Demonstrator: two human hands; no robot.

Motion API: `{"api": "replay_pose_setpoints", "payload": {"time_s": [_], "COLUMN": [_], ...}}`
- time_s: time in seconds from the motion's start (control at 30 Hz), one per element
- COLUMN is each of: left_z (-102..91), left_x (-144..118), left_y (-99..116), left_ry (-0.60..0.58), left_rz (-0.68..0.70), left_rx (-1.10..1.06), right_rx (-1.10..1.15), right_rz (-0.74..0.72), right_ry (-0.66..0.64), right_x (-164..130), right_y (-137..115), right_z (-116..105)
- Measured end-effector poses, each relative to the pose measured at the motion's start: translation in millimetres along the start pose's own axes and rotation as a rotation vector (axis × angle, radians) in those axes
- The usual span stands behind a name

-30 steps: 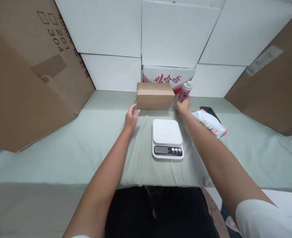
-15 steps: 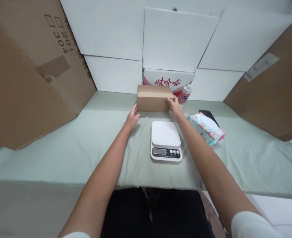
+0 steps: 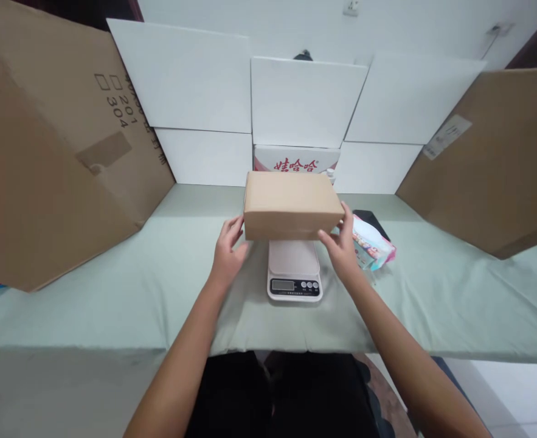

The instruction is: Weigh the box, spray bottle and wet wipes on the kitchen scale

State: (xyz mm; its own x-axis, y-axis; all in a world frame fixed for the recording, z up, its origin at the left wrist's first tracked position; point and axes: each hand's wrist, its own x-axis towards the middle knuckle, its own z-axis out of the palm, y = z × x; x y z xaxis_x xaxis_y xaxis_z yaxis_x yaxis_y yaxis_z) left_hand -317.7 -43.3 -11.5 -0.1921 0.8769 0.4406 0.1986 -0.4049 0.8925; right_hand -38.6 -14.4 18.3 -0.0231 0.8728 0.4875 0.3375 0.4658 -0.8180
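A brown cardboard box (image 3: 293, 225) is held up between my two hands, above the back part of a white digital scale (image 3: 294, 261). My left hand (image 3: 229, 250) presses the box's left end with its fingers. At the right end, my right hand (image 3: 342, 243) grips the front corner, thumb on the front face and fingers round the side. The scale's display and buttons face me; the box hides the rear of its platform.
A wipes pack (image 3: 372, 244) and a black flat object (image 3: 372, 220) lie right of the scale. Behind the box stands a bottle (image 3: 329, 174), mostly hidden, before a red-and-white carton (image 3: 295, 159). Large cardboard sheets (image 3: 44, 152) and white panels (image 3: 309, 100) enclose the green cloth-covered table (image 3: 113, 292).
Both hands have lifted the box from the back of the table and brought it nearer, over the scale. My left hand now touches its left end. The head view has tilted up.
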Motion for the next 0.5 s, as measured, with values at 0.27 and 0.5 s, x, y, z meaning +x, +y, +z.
{"api": "replay_pose_setpoints", "payload": {"time_s": [0.27, 0.5], "left_z": [13.9, 11.8], "left_x": [-64, -65], "left_y": [2, -13], "left_ry": [-0.018, 0.033], "left_rz": [-0.179, -0.199], "left_rx": [-0.110, -0.084], "right_rx": [-0.053, -0.018], "right_rz": [-0.047, -0.078], "right_ry": [0.068, 0.074], "right_x": [-79, -84], "right_y": [27, 38], "right_z": [-12, -6]}}
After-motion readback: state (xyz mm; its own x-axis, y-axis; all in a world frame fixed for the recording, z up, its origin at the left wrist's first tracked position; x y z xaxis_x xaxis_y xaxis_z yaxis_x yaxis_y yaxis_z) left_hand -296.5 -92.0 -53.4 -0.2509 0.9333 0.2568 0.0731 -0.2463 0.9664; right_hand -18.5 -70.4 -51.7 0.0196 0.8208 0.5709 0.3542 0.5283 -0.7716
